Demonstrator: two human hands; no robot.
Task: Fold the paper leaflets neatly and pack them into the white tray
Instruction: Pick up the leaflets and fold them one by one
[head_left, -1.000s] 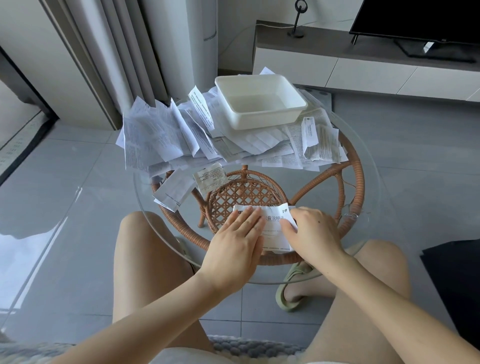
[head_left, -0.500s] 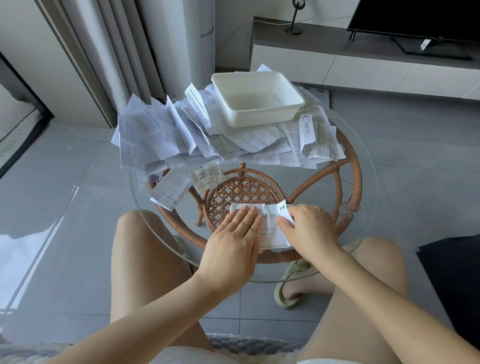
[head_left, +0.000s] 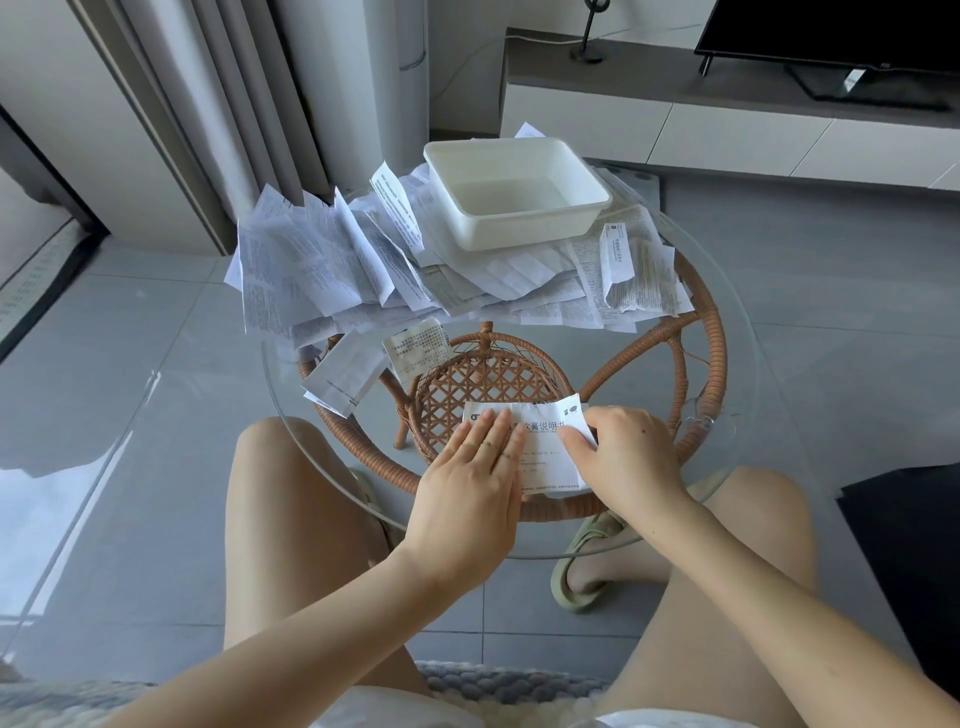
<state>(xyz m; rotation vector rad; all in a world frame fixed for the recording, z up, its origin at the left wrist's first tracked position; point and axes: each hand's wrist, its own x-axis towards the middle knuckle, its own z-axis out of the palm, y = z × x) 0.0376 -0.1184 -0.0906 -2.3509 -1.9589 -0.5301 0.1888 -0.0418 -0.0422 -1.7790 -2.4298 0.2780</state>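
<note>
A white printed leaflet (head_left: 545, 452) lies flat on the near part of the round glass table (head_left: 737, 332). My left hand (head_left: 470, 483) presses on its left half with straight fingers. My right hand (head_left: 626, 457) pinches the leaflet's right edge, which curls up a little. An empty white tray (head_left: 587, 205) stands at the far side of the table on a heap of unfolded leaflets (head_left: 332, 265). Two small folded leaflets (head_left: 415, 348) lie between the heap and my hands.
The glass top rests on a wicker frame (head_left: 711, 353). My bare knees are under the near rim, and a green slipper (head_left: 582, 566) shows through the glass. A curtain stands at the far left, a low TV cabinet (head_left: 727, 119) at the far right.
My left hand has slid a little to the left across the leaflet, uncovering more of its printed middle. My right hand keeps its pinch on the right edge.
</note>
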